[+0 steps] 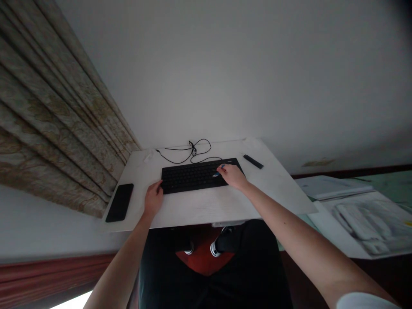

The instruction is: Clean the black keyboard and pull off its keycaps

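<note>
A black keyboard point(189, 177) lies flat on the white desk point(199, 208). My left hand point(153, 198) is at its left end, the fingers curled round the edge and the thumb side against the keys. Over the right part of the keys is my right hand point(233, 175), closed in a pinch on a slim blue tool point(222, 166). The tool's pale tip points down and left at the keys. It looks like a small brush, though its kind is not clear. My right fingers hide its middle.
Behind the keyboard lies a loosely tied black cable point(193, 150). A black phone point(119, 202) rests at the desk's left side, a narrow black strip point(253, 161) at the back right. Patterned curtains point(58, 107) hang left. Papers and a large printed box point(363, 223) sit right.
</note>
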{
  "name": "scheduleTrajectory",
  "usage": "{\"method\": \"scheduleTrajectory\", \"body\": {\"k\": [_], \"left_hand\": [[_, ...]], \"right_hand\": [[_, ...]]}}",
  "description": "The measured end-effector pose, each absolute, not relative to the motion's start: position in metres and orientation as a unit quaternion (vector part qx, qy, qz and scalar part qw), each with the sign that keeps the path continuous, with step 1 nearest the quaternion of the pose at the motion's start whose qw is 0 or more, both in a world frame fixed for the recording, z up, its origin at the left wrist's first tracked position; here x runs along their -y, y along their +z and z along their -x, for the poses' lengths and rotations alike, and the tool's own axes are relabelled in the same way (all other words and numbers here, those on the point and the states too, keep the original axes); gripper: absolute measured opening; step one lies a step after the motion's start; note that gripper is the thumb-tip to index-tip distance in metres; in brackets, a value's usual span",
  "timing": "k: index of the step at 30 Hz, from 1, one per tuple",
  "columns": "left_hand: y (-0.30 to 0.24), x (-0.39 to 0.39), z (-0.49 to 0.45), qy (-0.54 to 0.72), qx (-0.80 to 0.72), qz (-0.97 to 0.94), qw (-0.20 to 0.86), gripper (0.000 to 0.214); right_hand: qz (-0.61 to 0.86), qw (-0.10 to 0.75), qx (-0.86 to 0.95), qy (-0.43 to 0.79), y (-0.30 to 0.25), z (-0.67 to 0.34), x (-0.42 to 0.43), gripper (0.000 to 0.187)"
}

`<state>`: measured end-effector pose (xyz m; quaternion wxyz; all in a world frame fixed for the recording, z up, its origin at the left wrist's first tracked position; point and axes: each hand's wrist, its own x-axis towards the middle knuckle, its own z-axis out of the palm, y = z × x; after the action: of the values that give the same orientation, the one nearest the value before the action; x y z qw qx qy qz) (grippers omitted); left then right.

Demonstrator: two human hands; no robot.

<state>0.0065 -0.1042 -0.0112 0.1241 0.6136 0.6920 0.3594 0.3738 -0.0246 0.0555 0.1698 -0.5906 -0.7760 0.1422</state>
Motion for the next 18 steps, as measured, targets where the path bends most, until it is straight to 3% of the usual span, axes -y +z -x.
{"method": "scheduleTrajectory", "body": {"k": [18], "left_hand": [[-0.01, 0.104, -0.009, 0.358, -0.705, -0.597, 0.135, 0.043]], "right_hand": [[0.707, 0.174, 0.683, 0.062, 0.068, -0.471, 0.025, 0.032]]}}
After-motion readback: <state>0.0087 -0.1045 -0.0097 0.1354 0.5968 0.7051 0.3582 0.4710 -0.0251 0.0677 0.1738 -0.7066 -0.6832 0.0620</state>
